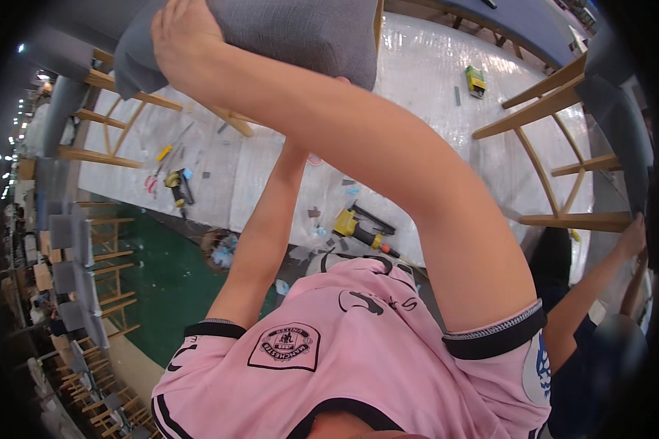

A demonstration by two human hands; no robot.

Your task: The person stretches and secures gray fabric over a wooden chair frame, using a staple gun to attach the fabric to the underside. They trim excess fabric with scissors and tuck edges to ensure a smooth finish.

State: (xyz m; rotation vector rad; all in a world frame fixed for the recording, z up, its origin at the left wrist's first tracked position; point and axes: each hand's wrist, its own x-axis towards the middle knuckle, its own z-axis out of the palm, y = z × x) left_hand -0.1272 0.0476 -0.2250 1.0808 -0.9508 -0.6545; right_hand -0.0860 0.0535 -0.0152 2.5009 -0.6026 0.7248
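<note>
So the person in the pink shirt (pixel 359 351) has both arms stretched out to a chair with a grey upholstered seat (pixel 300 33), which sits tipped over the plastic-wrapped desk (pixel 432 110) at the top middle of the view. One hand (pixel 185 36) is laid flat on the seat's left edge, fingers spread and curled over the fabric, so that grip is wrapped on the cushion rather than pinched. Which hand it is I honestly can't say from this odd angle. The other forearm runs up under the seat and its hand is hidden behind the cushion, so no telling how that grip is set. The chair's wooden legs and rungs (pixel 106 117) stick out to the left of the seat. Below the seat on the desk lies a yellow and black nail gun (pixel 362 228), and off to the lower left of the seat there's a smaller yellow tool (pixel 177 184) plus some red-handled pliers (pixel 151 183). To the right of the seat stands another wooden chair frame (pixel 556 161), with a co-worker's hand (pixel 632 238) on it.
</note>
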